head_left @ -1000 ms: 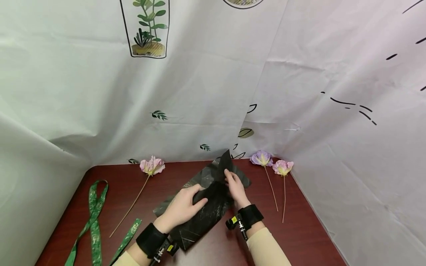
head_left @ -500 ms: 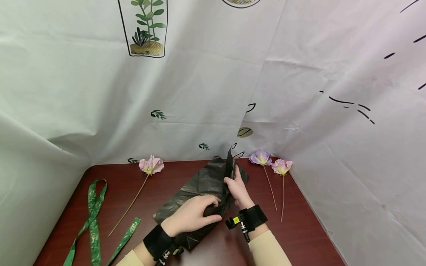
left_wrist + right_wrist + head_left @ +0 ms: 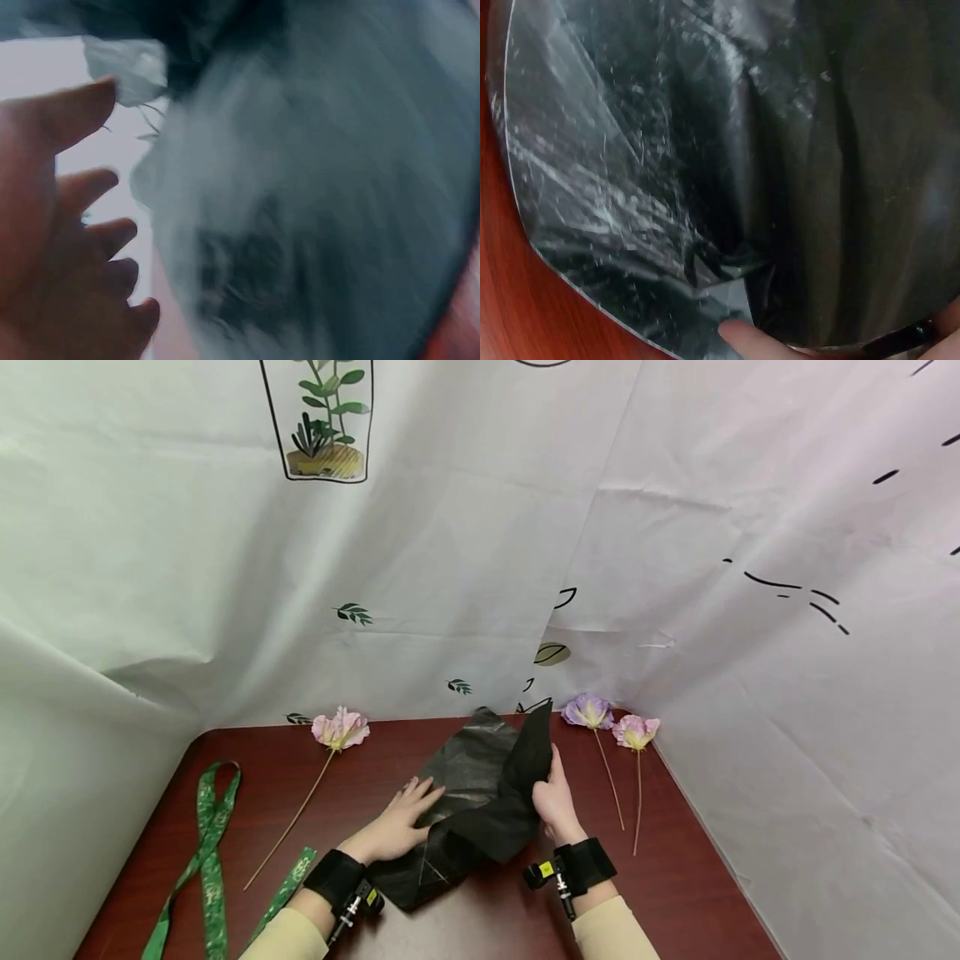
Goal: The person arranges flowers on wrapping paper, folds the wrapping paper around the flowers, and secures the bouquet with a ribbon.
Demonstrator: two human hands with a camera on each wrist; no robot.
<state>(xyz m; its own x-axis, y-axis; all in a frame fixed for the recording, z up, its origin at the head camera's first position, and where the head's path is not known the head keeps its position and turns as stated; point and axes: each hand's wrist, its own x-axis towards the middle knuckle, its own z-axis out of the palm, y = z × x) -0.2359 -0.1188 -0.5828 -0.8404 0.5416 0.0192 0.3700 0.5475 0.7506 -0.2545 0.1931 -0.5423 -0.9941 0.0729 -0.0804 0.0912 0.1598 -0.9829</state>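
Observation:
A glossy black wrapping sheet (image 3: 468, 764), creased and partly folded over, lies across the middle of the table. My left hand (image 3: 392, 828) rests at its left side with the fingers spread. In the left wrist view those fingers (image 3: 112, 238) and the thumb extend beside the blurred dark sheet (image 3: 315, 150), with nothing gripped. On the other side my right hand (image 3: 556, 797) grips the raised right edge of the sheet, its dark flap standing up toward the wall. The right wrist view shows my thumb (image 3: 754, 339) at the bottom, against the shiny sheet (image 3: 630, 172).
A pink flower (image 3: 341, 728) with a long stem lies on the left of the dark red table (image 3: 652, 910). Green printed ribbons (image 3: 213, 860) lie farther left. Right of the sheet are a purple flower (image 3: 588, 712) and another pink flower (image 3: 636, 732). White cloth (image 3: 450, 552) hangs behind.
My right hand has pulled the sheet's edge up and to the right, widening its folds. My left hand has come off the front fold, moved left and spread its fingers.

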